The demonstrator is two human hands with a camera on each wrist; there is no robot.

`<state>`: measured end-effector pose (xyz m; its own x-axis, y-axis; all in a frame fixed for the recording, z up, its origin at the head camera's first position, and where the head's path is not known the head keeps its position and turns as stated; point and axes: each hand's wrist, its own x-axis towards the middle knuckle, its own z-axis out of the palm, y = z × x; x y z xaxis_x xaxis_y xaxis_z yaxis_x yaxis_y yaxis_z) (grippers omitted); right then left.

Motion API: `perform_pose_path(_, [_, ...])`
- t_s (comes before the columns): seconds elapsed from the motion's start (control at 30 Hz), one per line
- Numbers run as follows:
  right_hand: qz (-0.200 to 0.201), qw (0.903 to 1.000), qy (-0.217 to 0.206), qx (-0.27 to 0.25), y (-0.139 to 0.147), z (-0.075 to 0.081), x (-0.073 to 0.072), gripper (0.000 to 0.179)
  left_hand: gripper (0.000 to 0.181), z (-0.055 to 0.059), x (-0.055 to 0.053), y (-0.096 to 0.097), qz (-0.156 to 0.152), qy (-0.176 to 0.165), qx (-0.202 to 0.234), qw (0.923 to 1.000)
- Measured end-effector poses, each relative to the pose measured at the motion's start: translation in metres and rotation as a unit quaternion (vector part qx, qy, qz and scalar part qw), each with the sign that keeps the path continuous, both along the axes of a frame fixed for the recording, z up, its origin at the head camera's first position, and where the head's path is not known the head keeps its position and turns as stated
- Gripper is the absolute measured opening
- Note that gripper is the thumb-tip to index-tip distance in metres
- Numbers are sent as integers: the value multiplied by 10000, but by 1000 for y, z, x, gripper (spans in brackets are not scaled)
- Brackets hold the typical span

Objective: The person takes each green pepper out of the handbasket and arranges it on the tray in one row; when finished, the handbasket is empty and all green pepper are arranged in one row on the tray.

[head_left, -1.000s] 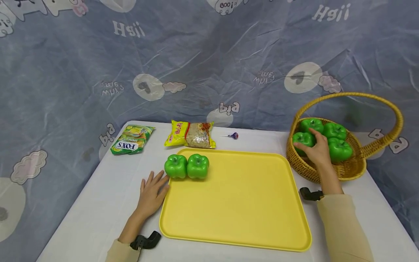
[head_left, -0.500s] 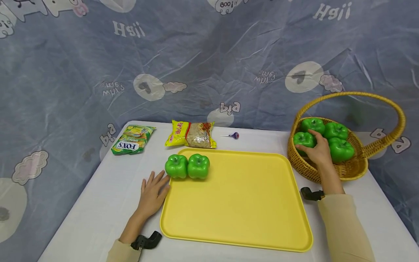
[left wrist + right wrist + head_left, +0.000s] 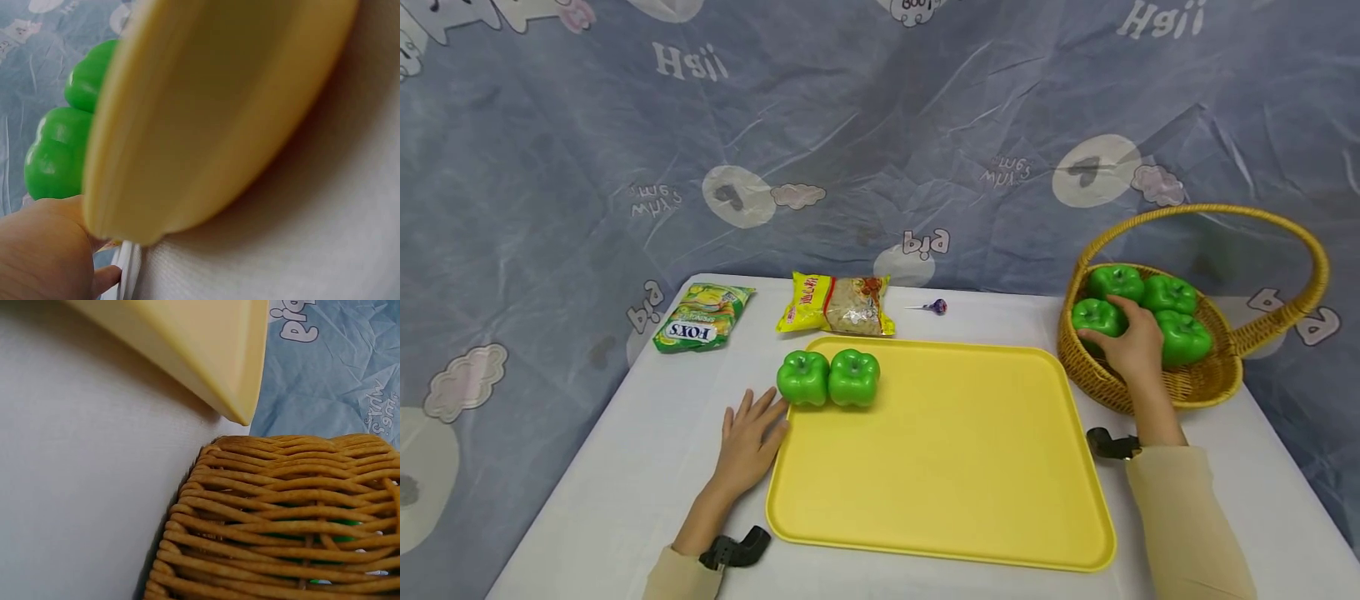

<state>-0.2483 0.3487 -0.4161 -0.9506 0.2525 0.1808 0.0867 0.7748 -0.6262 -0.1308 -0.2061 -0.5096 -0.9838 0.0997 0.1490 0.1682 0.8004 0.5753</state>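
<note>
My right hand point(image 3: 1135, 343) reaches into the wicker basket point(image 3: 1086, 379) at the right of the head view. Its thumb and fingers grip the front-left green bell pepper point(image 3: 1096, 317) from both sides. Three more bell peppers sit in the basket, one of them a right-hand pepper point(image 3: 1182, 337) partly behind the hand. Flat on the white table, my left hand point(image 3: 748, 446) rests with spread fingers at the left rim of the yellow tray point(image 3: 940, 467). Its fingertips lie close to two bell peppers point(image 3: 853, 379) in the tray's far-left corner. The right hand is hidden in the right wrist view.
Behind the tray lie a yellow noodle packet point(image 3: 837, 304) and a lollipop point(image 3: 937, 307). A green Fox's candy bag point(image 3: 703, 317) is at the far left of the table. The basket's tall handle point(image 3: 1217, 208) arches over the right side. A blue-grey printed cloth point(image 3: 880, 150) hangs behind.
The right hand has shifted slightly around the front-left bell pepper, and its back covers more of the right-hand pepper. My left hand and the tray's peppers stay put.
</note>
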Motion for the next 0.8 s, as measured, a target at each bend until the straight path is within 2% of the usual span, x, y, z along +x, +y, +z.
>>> perform_pose_path(0.23, [-158, 9998, 120, -102, 1, 4, 5, 77, 44, 0, 0, 0, -5, 30, 29, 10000])
perform_pose_path(0.57, [-627, 9918, 339, -1059, 4, 15, 20, 80, 44, -2, 0, 0, -18, 88, 32, 10000])
perform_pose_path(0.7, [-851, 9869, 270, -1344, 3, 21, 26, 80, 44, -2, 1, -1, -19, 114, 40, 9999])
perform_pose_path(0.8, [-989, 9855, 146, -1368, 3, 26, 31, 79, 44, -2, 1, -1, -27, 112, 37, 9999])
